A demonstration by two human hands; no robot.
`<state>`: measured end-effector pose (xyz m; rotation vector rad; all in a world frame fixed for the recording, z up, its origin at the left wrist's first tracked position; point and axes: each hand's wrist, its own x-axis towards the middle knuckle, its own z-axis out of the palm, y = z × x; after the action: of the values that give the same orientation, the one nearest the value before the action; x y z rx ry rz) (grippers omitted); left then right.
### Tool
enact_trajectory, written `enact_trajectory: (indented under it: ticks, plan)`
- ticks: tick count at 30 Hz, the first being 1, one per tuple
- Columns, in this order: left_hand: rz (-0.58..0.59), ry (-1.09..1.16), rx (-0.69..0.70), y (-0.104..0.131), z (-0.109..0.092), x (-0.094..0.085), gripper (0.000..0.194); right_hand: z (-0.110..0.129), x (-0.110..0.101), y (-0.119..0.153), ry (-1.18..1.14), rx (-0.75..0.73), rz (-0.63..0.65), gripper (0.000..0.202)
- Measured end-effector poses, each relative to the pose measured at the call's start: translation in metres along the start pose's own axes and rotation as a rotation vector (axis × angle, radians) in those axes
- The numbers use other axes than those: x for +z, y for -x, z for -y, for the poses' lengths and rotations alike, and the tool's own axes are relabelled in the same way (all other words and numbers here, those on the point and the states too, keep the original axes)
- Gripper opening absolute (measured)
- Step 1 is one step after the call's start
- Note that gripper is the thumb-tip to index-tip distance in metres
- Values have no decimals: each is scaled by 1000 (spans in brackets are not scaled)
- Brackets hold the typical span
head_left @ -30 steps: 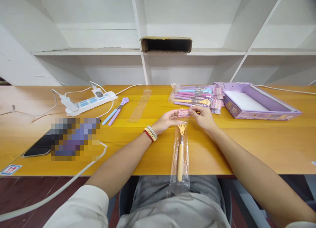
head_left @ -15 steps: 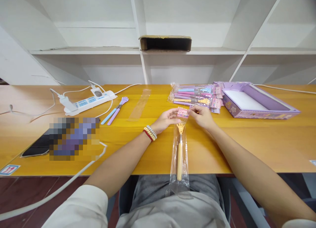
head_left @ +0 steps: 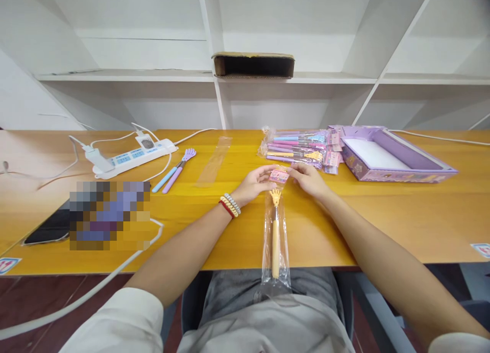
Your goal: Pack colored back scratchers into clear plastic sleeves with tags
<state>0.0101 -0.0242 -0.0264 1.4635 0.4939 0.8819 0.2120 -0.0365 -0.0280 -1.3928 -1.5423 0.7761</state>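
Yellow-brown tabletop [head_left: 317, 235], white shelving [head_left: 291, 36] beyond; yellow scratcher [head_left: 275, 241] in a clear bag [head_left: 284, 256] lies nearward of the fingers, long axis near-to-far, left hand [head_left: 254, 185] and right hand [head_left: 309, 179] about equally close, both pinching the pink card [head_left: 279, 176] at its far end.

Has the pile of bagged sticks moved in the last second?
No; the pile keeps its place against the white shelves behind; the view itself shifted slightly.

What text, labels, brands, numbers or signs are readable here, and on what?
No readable text.
Held pink card: print too small.
Packet cards: too small.
Purple box: front print blurred.
Left sticker, right sticker: red marks in blue borders, unclear.
Power strip: any print too small.
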Motion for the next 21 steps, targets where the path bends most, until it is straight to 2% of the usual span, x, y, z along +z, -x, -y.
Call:
enact_trajectory:
  ticks: [2, 5, 9, 12, 15, 21]
  plan:
    - [-16, -10, -26, 0, -1, 0, 52, 1, 1, 1, -5, 31, 85, 31]
    - [-38, -18, -49, 1, -3, 1, 52, 2, 3, 2, 14, -15, 101, 31]
    - [-66, -34, -31, -1, -2, 4, 46, 0, 5, 3, 14, -115, 69, 31]
    - [-185, -95, -2, -3, 1, 6, 32, 0, 6, 5, 34, -169, 43, 28]
    - [-306, -145, 19, -6, 3, 7, 26, 2, 10, 7, 34, -218, 24, 25]
    - [-401, -112, 20, -7, 5, 5, 23, 12, 13, 17, 107, -355, -66, 24]
